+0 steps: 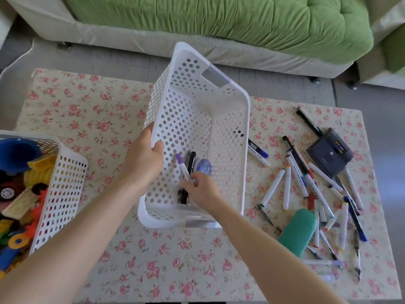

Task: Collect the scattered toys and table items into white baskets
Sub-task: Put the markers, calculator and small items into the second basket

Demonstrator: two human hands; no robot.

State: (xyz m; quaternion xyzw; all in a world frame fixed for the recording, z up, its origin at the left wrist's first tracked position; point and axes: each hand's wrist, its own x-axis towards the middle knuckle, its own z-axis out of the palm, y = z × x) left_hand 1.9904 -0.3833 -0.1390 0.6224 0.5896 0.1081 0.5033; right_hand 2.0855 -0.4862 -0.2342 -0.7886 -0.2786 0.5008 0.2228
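Right hand (198,189) holds one purple-capped marker (183,167) inside basket (245,150).

Home living room (green sofa (219,23), floral tablecloth (153,260)).

I'm gripping the white basket (228,132) rim with my left hand (143,160); my right hand (200,189) is holding a purple-capped marker (183,168) inside it. Loose markers (304,183) are lying right, on the floral tablecloth (87,110).

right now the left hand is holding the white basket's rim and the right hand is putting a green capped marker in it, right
Not quite: the cap is purple, not green. The head view shows the left hand holding the white basket by its rim while the right hand puts a purple-capped marker inside.
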